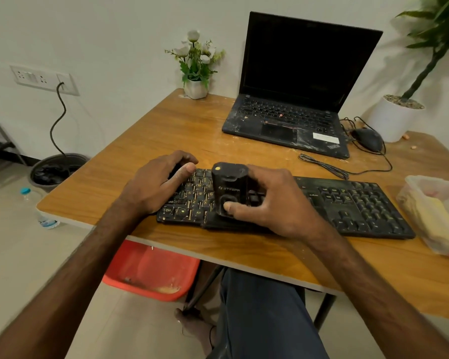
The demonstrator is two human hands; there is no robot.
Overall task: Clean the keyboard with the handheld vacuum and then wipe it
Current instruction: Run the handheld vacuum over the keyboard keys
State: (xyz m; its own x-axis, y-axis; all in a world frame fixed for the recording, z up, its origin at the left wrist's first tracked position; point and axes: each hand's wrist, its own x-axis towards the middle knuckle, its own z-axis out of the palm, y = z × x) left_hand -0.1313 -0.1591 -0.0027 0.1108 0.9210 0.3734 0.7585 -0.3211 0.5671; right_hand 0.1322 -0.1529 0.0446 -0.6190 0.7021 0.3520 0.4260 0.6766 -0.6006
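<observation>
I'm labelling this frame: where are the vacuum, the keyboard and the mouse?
vacuum [230, 187], head view, upper body.
keyboard [360, 203], head view, right-hand keys.
mouse [368, 139], head view, top shell.

A black keyboard [360, 203] lies along the near edge of a wooden table [166, 125]. The right hand [270, 203] grips a black handheld vacuum [230, 187] standing on the keys left of centre, thumb pressed on its near face. The left hand [156, 182] curls over the keyboard's far left corner. Behind stand an open laptop [296, 99], a wired mouse [368, 139] and a small flower pot [196, 68].
</observation>
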